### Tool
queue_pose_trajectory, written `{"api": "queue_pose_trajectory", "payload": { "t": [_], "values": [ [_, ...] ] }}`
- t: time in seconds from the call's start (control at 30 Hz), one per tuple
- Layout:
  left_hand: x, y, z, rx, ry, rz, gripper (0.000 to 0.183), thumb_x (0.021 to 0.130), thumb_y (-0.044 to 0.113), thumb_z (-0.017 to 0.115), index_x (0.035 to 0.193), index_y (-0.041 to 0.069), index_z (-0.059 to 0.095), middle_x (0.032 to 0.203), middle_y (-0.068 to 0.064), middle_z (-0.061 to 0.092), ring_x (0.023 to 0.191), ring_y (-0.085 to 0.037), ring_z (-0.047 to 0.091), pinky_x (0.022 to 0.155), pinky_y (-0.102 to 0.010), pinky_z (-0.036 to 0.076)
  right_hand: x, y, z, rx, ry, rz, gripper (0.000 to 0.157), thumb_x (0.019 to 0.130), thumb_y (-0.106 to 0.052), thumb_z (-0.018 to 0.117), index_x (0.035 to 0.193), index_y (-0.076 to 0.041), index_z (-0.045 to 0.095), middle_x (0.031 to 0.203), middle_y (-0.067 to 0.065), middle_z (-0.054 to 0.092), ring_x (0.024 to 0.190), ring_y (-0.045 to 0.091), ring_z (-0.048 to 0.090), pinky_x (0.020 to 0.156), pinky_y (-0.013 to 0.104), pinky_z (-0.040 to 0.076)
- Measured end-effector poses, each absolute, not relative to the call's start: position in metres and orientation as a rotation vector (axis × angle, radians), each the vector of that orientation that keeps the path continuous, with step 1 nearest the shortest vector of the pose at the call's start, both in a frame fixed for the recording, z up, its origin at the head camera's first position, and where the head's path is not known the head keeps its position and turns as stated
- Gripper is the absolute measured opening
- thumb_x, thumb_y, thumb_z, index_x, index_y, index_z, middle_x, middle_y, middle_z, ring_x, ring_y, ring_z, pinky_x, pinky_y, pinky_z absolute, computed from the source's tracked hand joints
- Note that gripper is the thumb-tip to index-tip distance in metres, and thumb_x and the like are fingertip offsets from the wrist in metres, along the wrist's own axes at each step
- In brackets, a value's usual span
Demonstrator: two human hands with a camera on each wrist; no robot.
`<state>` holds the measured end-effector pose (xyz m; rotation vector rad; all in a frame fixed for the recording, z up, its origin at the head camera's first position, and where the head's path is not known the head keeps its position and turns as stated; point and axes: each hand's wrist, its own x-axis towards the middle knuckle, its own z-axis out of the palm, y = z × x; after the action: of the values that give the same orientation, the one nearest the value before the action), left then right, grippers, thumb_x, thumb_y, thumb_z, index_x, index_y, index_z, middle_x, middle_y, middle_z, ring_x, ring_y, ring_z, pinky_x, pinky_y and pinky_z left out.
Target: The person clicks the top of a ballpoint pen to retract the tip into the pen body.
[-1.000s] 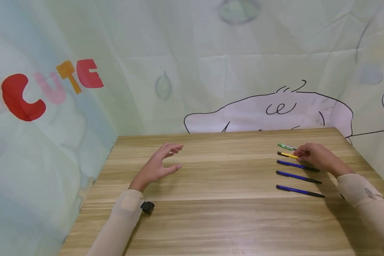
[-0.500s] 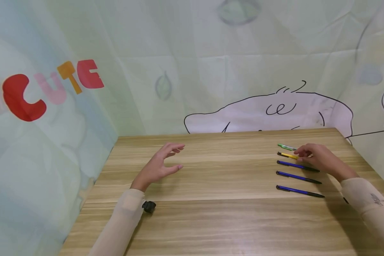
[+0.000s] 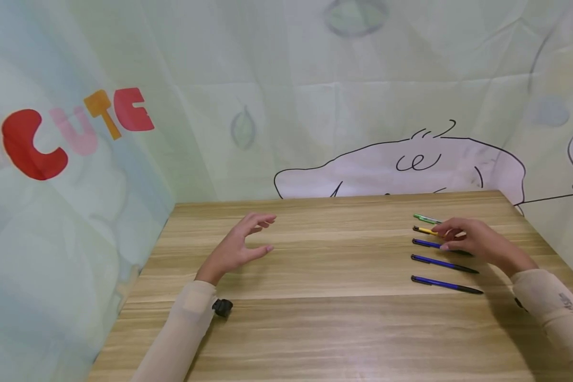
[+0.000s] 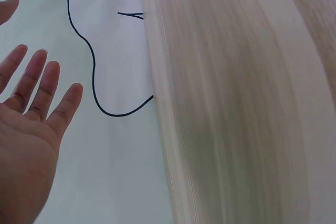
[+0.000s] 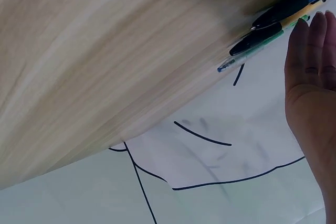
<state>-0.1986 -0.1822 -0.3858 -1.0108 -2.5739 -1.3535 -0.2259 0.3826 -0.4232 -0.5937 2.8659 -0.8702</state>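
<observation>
Several pens lie in a column at the right of the wooden table [image 3: 324, 297]. Farthest back is a green pen [image 3: 427, 218], then a yellow pen [image 3: 423, 230], then three blue pens with black grips: the back one [image 3: 425, 243], the middle one [image 3: 443, 263] and the front one [image 3: 445, 285]. My right hand [image 3: 479, 243] is over the yellow pen and the back blue pen, hiding their right ends, with thumb and fingers apart. In the right wrist view its fingers extend beside the green pen [image 5: 257, 52]. My left hand [image 3: 234, 246] hovers at the left, fingers spread, holding nothing.
A printed cloth backdrop [image 3: 267, 95] rises behind the table's back edge and along its left side. A small black device [image 3: 222, 308] sits at my left sleeve [image 3: 181, 323].
My right hand has shifted slightly nearer to me, from the yellow pen to over the back blue pen, its thumb spreading from its fingers. My left hand stays nearly still.
</observation>
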Motion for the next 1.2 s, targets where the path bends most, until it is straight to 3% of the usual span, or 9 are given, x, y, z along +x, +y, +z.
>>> {"api": "queue_pose_trajectory", "payload": {
  "t": [0.3,0.53,0.73,0.93,1.2],
  "values": [
    [-0.216,-0.191,-0.408,-1.01,-2.585,-1.348,0.066,0.088,0.009,0.079,0.147,0.017,0.05,0.141,-0.008,0.052,0.127,-0.024,0.052,0.115,-0.049,0.042,-0.227,0.384,-0.431,-0.613,2.854,-0.875,0.034,0.086,-0.007,0.079,0.119,-0.004,0.071,0.108,0.006,0.075,0.092,0.006,0.065,0.078,0.019,0.055],
    [-0.213,-0.187,-0.403,-0.997,-2.599,-1.367,0.065,0.087,0.001,0.077,0.146,0.007,0.049,0.14,-0.015,0.051,0.127,-0.033,0.051,0.114,-0.056,0.04,-0.225,0.385,-0.437,-0.661,2.848,-0.895,0.03,0.084,-0.004,0.08,0.113,-0.004,0.073,0.102,0.002,0.074,0.089,0.011,0.067,0.076,0.019,0.056],
    [-0.218,-0.19,-0.409,-1.037,-2.573,-1.36,0.066,0.089,0.012,0.079,0.148,0.017,0.049,0.142,-0.011,0.051,0.128,-0.029,0.052,0.115,-0.051,0.041,-0.226,0.384,-0.437,-0.659,2.878,-0.827,0.025,0.085,0.002,0.078,0.109,-0.005,0.075,0.101,0.002,0.074,0.088,0.009,0.066,0.076,0.02,0.056],
    [-0.22,-0.187,-0.409,-1.076,-2.555,-1.34,0.063,0.091,0.017,0.078,0.148,0.018,0.05,0.142,-0.01,0.052,0.128,-0.034,0.052,0.114,-0.05,0.042,-0.227,0.381,-0.434,-0.646,2.877,-0.756,0.02,0.088,0.002,0.075,0.106,-0.005,0.076,0.101,0.003,0.075,0.09,0.014,0.068,0.077,0.025,0.057],
    [-0.221,-0.181,-0.408,-1.077,-2.554,-1.332,0.062,0.091,0.018,0.078,0.147,0.021,0.051,0.14,-0.003,0.053,0.129,-0.025,0.053,0.114,-0.045,0.043,-0.226,0.379,-0.434,-0.674,2.918,-0.662,0.017,0.09,0.002,0.072,0.105,-0.004,0.077,0.1,0.002,0.072,0.087,0.012,0.062,0.073,0.025,0.054]
  ]
}}
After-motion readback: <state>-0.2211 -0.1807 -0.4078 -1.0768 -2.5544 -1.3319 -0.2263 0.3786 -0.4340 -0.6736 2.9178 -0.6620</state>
